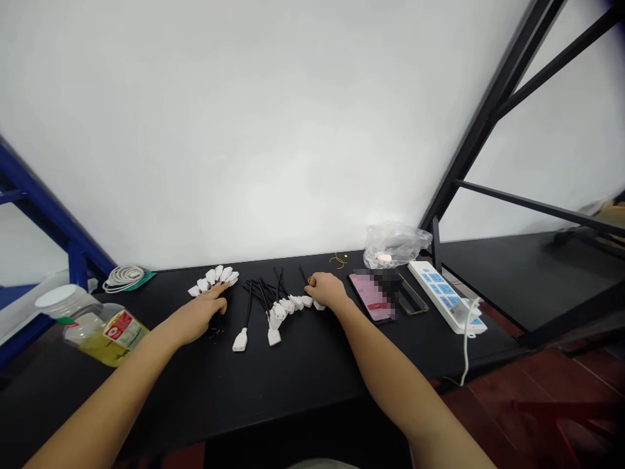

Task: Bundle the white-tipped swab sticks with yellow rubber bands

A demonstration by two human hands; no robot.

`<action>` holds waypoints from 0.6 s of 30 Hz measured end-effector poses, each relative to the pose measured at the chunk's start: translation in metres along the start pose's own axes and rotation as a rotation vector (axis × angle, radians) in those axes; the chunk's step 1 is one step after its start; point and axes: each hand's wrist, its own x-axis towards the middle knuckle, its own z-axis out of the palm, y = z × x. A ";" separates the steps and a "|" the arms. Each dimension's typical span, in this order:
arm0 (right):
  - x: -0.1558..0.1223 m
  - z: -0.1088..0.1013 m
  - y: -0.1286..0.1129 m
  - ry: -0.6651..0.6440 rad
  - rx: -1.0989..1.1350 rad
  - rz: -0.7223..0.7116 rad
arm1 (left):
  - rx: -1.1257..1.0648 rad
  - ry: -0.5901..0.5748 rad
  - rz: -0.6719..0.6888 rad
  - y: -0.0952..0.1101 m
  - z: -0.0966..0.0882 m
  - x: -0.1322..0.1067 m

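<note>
White socket connectors (211,276) lie fanned out in a cluster on the black table. My left hand (202,316) reaches to their near side, its index finger stretched out and touching them, the other fingers partly hidden. In the middle lie several short black cables with white socket ends (279,312), overlapping in a curved row. One such cable (247,309) rests apart, pointing toward me. My right hand (328,290) pinches a black cable (303,275) at the row's right end, with a bit of yellow tie at the fingertips. A white socket end (318,305) shows below that hand.
At left stand a clear plastic jar (105,329) with yellowish contents and a coiled white cable (124,277). To the right are a phone with a lit screen (367,293), a dark phone (413,296), a power strip (444,293), a plastic bag (395,244) and yellow ties (338,260).
</note>
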 end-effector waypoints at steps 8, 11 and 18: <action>0.000 -0.005 -0.002 -0.069 0.025 0.017 | 0.068 0.003 -0.084 0.044 -0.044 0.004; -0.001 -0.007 -0.003 -0.064 0.033 0.032 | -0.004 0.125 -0.075 0.079 -0.059 0.027; -0.006 -0.008 -0.003 -0.054 -0.030 -0.003 | -0.190 0.183 -0.179 0.148 -0.034 0.069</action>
